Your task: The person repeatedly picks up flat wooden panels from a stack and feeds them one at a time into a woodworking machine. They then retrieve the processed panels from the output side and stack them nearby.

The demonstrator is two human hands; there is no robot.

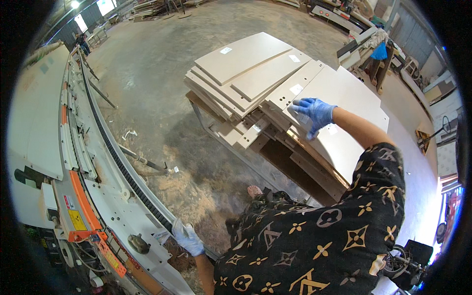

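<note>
My right hand, in a blue and white work glove, is over a pale board on the right part of a stack, its fingers stretched out. Whether the fingertips touch the board I cannot tell. Small white labels lie on several boards, and dark drilled holes show near the edges. My left hand, gloved the same way, lies against the near end of the machine's long rail, beside its black ribbed strip. Nothing shows in its fingers. More pale boards lie stacked to the left of my right hand.
The long machine with orange parts curves along the left side. A metal frame carries the boards. Sawdust covers the concrete floor. A person stands far left. Cluttered equipment stands far right, a motorbike lower right.
</note>
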